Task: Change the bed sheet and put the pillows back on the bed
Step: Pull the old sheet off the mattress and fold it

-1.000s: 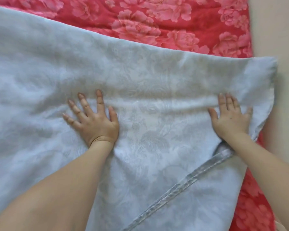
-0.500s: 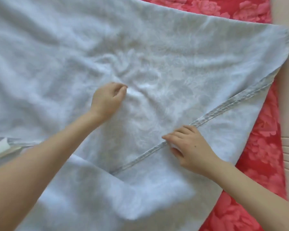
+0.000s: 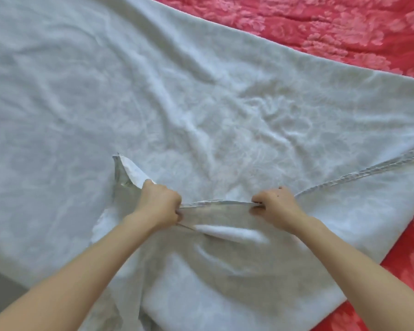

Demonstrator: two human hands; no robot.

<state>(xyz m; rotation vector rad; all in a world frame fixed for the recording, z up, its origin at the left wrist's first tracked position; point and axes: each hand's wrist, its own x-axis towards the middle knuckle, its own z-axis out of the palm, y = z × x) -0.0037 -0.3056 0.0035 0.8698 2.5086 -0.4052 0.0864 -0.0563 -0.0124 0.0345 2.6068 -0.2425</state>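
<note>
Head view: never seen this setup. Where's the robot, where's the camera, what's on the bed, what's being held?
There is no robot here: a person works with bare hands. The single camera sits on the person's head and looks forward and down, so the two forearms enter from the bottom of the picture. A pale grey-blue sheet lies spread and wrinkled over red floral bedding, which shows along the top and right edges. The left hand and the right hand each grip the sheet's hemmed edge, holding a short stretch of it taut between them. One corner of the sheet sticks up just beyond the left hand.
</note>
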